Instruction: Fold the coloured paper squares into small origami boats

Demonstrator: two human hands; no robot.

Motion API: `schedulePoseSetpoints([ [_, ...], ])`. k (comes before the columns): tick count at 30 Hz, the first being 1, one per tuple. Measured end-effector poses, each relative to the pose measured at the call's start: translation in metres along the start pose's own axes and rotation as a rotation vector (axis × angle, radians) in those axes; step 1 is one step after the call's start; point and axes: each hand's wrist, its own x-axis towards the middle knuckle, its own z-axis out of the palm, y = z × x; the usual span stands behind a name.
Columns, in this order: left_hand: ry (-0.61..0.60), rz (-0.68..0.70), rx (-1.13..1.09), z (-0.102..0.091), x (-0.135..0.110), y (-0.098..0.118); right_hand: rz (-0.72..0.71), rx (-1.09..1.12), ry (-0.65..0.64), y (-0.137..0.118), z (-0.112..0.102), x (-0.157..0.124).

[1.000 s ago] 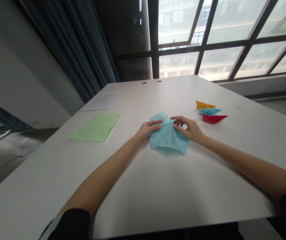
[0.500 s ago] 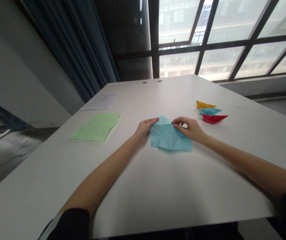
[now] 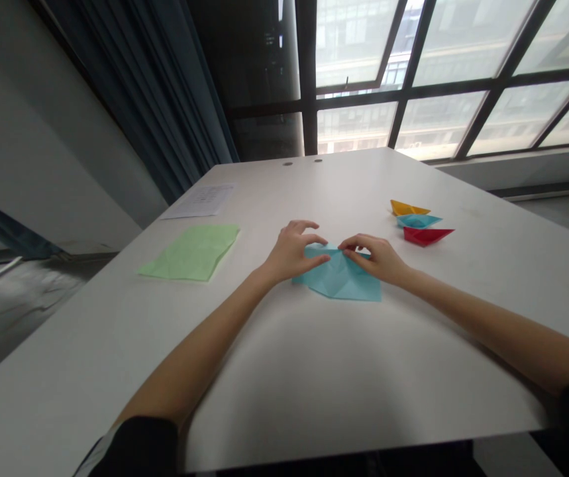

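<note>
A creased sheet of light blue origami paper (image 3: 346,281) is in front of me on the table, its upper part folded back. My right hand (image 3: 376,258) pinches the paper's top fold between thumb and fingertips. On the left side, my left hand (image 3: 294,250) has its fingers spread apart, with the thumb over the paper's face and the other fingers above its upper left edge. Whether that thumb presses on the paper is hard to see. Part of the paper's left end is hidden behind the left hand.
Three folded paper boats stand at the right: a yellow boat (image 3: 408,208), a blue boat (image 3: 418,220) and a red boat (image 3: 427,236). To the left lies green paper (image 3: 192,252), with a printed sheet (image 3: 199,201) beyond it on the white table (image 3: 344,377).
My left hand has let go of the paper's left edge, and its fingers have spread. The paper's top now folds back lower and flatter. My right hand keeps its pinch, shifted slightly left.
</note>
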Motion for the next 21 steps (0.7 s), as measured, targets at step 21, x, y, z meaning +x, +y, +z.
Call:
schedulePoseSetpoints([
  [21, -0.038, -0.065, 0.226, 0.001, -0.003, 0.015, 0.052, -0.017, 0.039, -0.007, -0.002, 0.001],
])
